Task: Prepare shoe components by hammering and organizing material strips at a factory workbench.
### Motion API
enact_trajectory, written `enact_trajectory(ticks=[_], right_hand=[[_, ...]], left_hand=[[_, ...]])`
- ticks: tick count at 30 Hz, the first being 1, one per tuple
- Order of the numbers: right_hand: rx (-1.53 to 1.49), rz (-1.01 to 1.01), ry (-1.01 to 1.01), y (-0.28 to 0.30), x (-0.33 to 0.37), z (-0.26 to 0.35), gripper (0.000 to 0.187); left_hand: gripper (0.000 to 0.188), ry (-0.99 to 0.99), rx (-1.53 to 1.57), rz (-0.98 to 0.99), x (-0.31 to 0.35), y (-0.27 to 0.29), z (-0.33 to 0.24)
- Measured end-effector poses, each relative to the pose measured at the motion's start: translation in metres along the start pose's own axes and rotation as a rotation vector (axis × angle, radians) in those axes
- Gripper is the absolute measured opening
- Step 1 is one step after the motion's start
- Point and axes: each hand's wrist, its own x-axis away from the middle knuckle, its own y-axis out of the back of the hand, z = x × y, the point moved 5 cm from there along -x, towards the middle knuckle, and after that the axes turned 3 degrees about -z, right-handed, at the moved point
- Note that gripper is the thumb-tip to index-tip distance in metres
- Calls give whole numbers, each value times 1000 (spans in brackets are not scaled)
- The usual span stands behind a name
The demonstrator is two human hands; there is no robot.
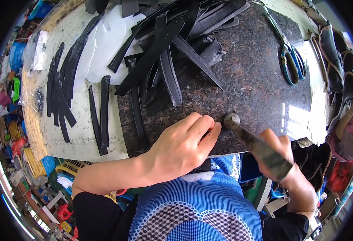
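Observation:
My left hand [184, 144] rests at the near edge of the dark stone slab [248, 80], its fingers curled and pressed together. What they hold is mostly hidden; a dark edge shows just below the palm. My right hand [279, 146] is closed around a shoemaker's hammer [260, 146] with a small round face and a long, broad metal body. The round face is over the slab, just right of my left fingertips. Beyond my left hand, long black strips [168, 74] lie crossed in a heap. One more black strip [137, 116] runs down the slab beside my left wrist.
Blue-handled scissors [291, 66] lie at the slab's far right. White sheet pieces [108, 48] and a loose group of black strips [60, 96] cover the left side. Stacked dark curved pieces [337, 60] line the right edge. Yellow baskets [74, 165] stand below the table at left.

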Motion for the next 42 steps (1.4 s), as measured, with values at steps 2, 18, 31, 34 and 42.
enact_trajectory(ticks=[2,18,31,34,42], right_hand=[[-188,-104,-64,-2,2,-13,9],[-101,-114,122,-8,-14,29,4],[-135,-27,120,-17,-25,47,8],[-193,48,46,-23,-25,52,8],[-268,38,-39,-35,-29,47,6]], left_hand=[[32,-11,-25,-15,4,-1,2],[29,-41,-35,-22,33,16,7],[29,-20,22,-15,55,32,12],[27,15,136,94,55,36,23],[24,-39,17,22,70,44,19]])
